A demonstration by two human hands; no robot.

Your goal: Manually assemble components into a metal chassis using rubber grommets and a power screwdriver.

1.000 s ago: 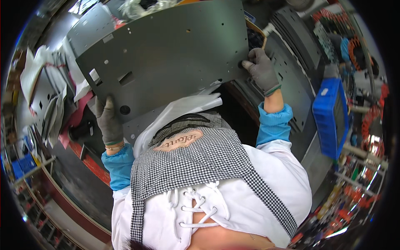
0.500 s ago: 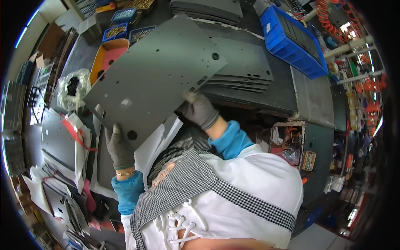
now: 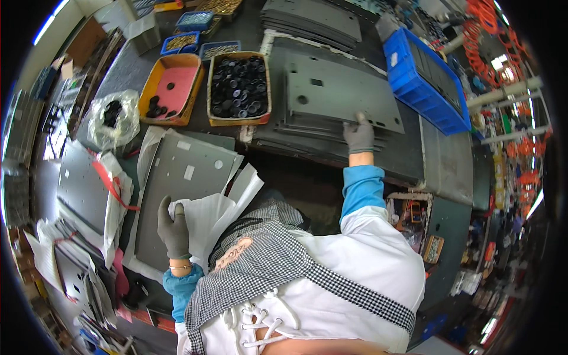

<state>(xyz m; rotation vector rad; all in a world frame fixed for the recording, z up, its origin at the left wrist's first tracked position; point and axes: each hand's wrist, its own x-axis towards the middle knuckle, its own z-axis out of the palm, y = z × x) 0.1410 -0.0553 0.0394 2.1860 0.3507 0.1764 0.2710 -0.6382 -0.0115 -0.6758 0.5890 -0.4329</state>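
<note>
My right hand [image 3: 359,136], in a grey glove, grips the near edge of a flat grey metal panel [image 3: 337,94] with holes and a square cutout. This panel lies on top of a stack of similar panels [image 3: 296,131] on the workbench. At the left, my left hand [image 3: 173,229], also gloved, is open and holds nothing. It is over another stack, whose top dark panel [image 3: 177,168] carries small white labels. White foam sheet [image 3: 208,214] sticks out from that stack beside my left fingers.
A bin of black round caps [image 3: 238,89] stands beside a yellow bin [image 3: 155,71] with a few caps. Small blue trays [image 3: 180,42] hold hardware. Behind lies another panel stack [image 3: 313,21]; a blue crate [image 3: 423,89] stands right. A clear plastic bag [image 3: 112,121] sits at the left.
The panel both hands held up has moved right onto the bench stack, uncovering the bins and the left stack. My left hand has let go; my right hand has moved right with the panel.
</note>
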